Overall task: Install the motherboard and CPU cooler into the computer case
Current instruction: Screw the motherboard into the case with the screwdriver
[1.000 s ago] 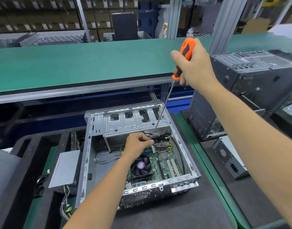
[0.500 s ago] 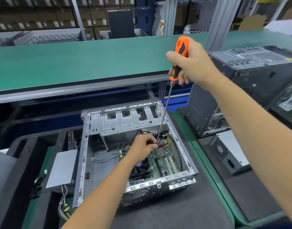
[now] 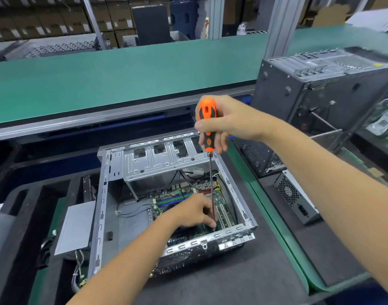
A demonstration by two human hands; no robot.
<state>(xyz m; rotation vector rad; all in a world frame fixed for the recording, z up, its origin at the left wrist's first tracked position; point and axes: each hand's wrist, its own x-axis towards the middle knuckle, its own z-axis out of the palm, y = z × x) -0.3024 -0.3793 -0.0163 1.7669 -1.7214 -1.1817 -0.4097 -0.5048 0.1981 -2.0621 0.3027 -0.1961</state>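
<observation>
Green conveyor belt (image 3: 122, 78) spans the upper frame above a dark work mat (image 3: 221, 282); no writing is legible. At center, the open computer case (image 3: 100, 205) holds the motherboard (image 3: 177, 194). Left hand (image 3: 193, 213) pinches the screwdriver (image 3: 207, 126) shaft; right hand (image 3: 234, 122) grips its orange handle.

Work surface: a dark mat (image 3: 243, 280) with a green edge strip (image 3: 274, 225) along its right side.
On the mat, centre: an open computer case (image 3: 100, 216) lying on its side.
Right section: a second dark case (image 3: 316, 95) and, nearer, a grey power supply (image 3: 296, 199) just beside it.
Left section: a black foam tray (image 3: 23, 227) holding a flat grey panel (image 3: 75, 227).
Behind: a raised green shelf (image 3: 122, 73).
</observation>
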